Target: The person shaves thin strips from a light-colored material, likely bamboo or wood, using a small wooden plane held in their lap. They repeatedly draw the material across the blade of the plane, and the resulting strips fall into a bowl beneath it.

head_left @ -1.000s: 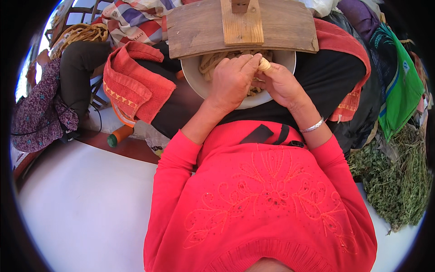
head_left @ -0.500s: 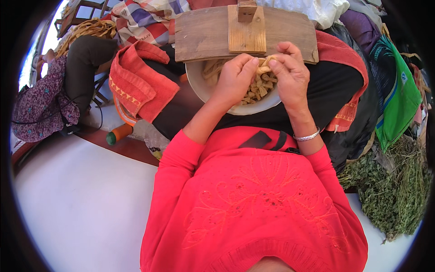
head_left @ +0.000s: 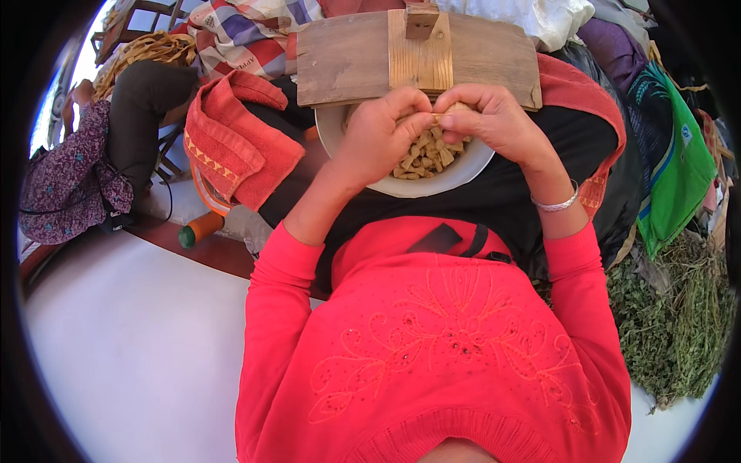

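Note:
Over a white bowl [head_left: 463, 179] in my lap, my left hand [head_left: 384, 133] and my right hand [head_left: 498, 122] meet fingertip to fingertip. Both are closed in a pinch on one tan dried strip [head_left: 439, 118], most of which the fingers cover. Short, chunky tan pieces [head_left: 424, 158] fill the part of the bowl that shows below the hands. A silver bangle [head_left: 557, 202] circles my right wrist. Just beyond the hands, a wooden board [head_left: 343, 60] lies across the bowl's far side and hides it. A paler plank [head_left: 421, 63] with a small wooden block [head_left: 421, 21] is on the board.
Red towels [head_left: 243, 150] drape over both my legs. Long tan strips [head_left: 154, 50] are heaped at the far left, beside a dark cushion-like bundle [head_left: 147, 116]. To the right are a green bag [head_left: 683, 170] and dried leafy stalks [head_left: 671, 324]. An orange handle [head_left: 202, 229] juts out at the left.
My hands have turned inward and come closer together, with the right elbow swung outward. The strip, a visible loop before, is now mostly covered by the fingers.

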Demonstrator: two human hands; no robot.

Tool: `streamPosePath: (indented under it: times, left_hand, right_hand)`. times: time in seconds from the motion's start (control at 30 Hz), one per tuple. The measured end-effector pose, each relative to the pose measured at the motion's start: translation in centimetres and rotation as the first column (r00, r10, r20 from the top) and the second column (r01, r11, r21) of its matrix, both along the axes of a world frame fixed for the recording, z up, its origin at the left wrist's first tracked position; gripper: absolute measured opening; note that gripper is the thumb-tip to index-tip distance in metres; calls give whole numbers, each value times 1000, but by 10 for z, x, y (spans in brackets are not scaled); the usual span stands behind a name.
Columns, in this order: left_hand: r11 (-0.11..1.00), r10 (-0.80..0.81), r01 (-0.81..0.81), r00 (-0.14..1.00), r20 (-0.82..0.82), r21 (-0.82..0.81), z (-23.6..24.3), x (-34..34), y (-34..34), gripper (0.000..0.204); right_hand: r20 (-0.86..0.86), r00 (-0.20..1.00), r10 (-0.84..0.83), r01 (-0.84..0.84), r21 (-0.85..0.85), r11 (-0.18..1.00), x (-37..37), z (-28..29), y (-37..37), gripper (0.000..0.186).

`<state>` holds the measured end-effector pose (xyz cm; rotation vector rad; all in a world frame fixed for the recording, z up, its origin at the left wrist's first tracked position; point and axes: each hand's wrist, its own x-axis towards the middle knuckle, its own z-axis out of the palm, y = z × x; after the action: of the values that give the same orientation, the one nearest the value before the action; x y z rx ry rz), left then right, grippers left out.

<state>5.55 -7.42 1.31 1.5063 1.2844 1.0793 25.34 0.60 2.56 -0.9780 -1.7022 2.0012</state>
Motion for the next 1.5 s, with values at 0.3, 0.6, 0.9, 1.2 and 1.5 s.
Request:
streamPosePath:
  times: [0.3,0.6,0.9,1.2,1.5]
  left_hand:
    - [979,42,-21,994,100,-205,-8,-35,50,17]
    - [972,161,-222,863,-479,-72,-35,-39,72,17]
    - [943,130,26,890,438,-332,-22,4,22,17]
    - [939,-177,200,979,104,-279,24,-21,4,24]
    - [995,41,6,885,465,-98,65,11,-18,34]
  right_hand:
    - [-64,944,-325,331,170,928,-21,-20,19,15]
    - [208,865,-457,239,630,739,-32,-43,24,16]
    - [-89,913,-398,206,943,263,-46,-16,-11,13]
    - [280,954,-104,-88,598,796,-8,3,-26,23]
    - [-384,903,-195,323,304,896,-21,72,-58,23]
